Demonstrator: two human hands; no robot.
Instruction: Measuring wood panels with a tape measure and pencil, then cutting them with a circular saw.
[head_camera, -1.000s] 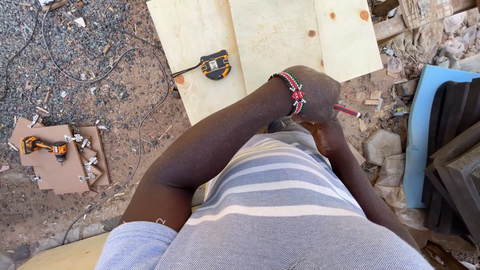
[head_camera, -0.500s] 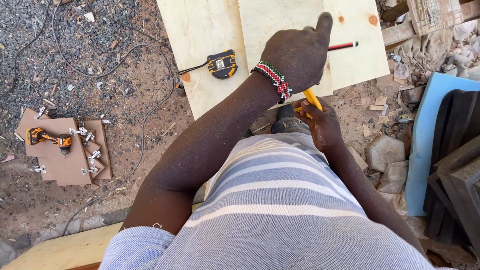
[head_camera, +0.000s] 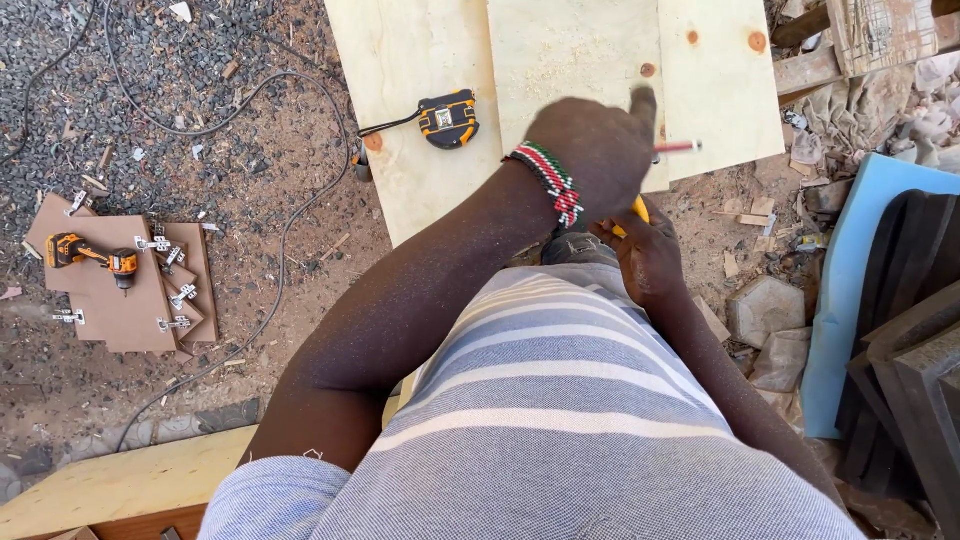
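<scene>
Dirt ground (head_camera: 300, 190), gravelly, littered with cables and offcuts; pale plywood boards (head_camera: 420, 60) laid flat on it, knots showing; sawdust on the middle board. My left hand (head_camera: 592, 148) over the board edge, fingers curled round a red pencil (head_camera: 678, 147), index finger raised; beaded bracelet (head_camera: 548, 182) at the wrist. My right hand (head_camera: 645, 250) lower, near my body, closed on a yellow item (head_camera: 638, 208), mostly hidden, kind not clear. Tape measure (head_camera: 447, 118), black and yellow, resting on the left board, apart from both hands. Cordless drill (head_camera: 85, 255) and metal hinges (head_camera: 170, 270) on brown panels, well apart to the left. To mark well, I judge: steady the pencil hand against the board; keep the tip in sight.
</scene>
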